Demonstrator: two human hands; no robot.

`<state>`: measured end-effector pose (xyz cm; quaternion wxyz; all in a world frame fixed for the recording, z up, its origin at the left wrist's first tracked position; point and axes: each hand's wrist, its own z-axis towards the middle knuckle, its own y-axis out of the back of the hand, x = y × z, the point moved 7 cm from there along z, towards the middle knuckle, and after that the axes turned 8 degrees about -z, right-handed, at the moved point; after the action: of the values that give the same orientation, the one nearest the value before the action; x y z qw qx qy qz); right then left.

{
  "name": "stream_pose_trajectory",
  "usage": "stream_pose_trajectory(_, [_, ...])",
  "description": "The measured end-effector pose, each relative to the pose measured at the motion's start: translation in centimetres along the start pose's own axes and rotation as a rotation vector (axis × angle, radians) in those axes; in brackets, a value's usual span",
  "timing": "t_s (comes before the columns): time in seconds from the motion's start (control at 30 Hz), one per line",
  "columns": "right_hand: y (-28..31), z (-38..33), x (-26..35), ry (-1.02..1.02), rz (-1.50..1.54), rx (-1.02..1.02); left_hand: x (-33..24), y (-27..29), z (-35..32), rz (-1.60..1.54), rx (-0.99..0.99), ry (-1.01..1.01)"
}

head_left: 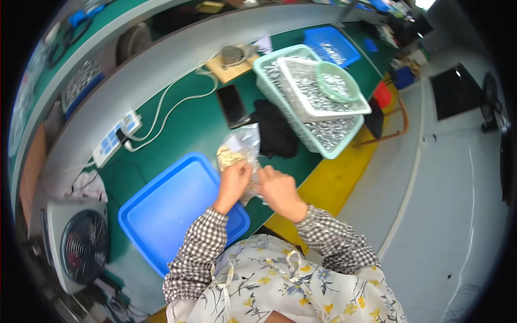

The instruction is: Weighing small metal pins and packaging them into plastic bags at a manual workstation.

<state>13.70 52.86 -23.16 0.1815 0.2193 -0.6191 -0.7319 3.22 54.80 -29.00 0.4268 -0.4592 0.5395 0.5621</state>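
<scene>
A clear plastic bag (247,138) holding small gold-coloured parts (229,155) is between my hands, over the right edge of a blue tray (156,215). My left hand (235,183) is closed on the front of the bag, fingers pinched together. At the bag's right side my right hand (279,189) is closed too, its fingertips pressed on the plastic. Part of the bag hangs below and behind my fingers. The shape of the single gold parts is too small to make out.
A pale green basket (264,81) of silvery metal parts stands right of a black cloth (274,129) and a phone (232,106). Behind it lies a blue tray (344,37). A power strip (113,141) with white cords and a fan (83,245) are at left.
</scene>
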Motion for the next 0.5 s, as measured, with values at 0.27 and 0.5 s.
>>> stream_pose_trajectory(0.27, [-2.3, 0.7, 0.1, -0.058, -0.041, -0.145, -0.4, -0.9, 0.2, 0.118, 0.018, -0.014])
stream_pose_trajectory(0.5, [-2.0, 0.5, 0.0, -0.022, 0.072, -0.181, 3.2, -0.6, -2.2, -0.503, 0.084, 0.227])
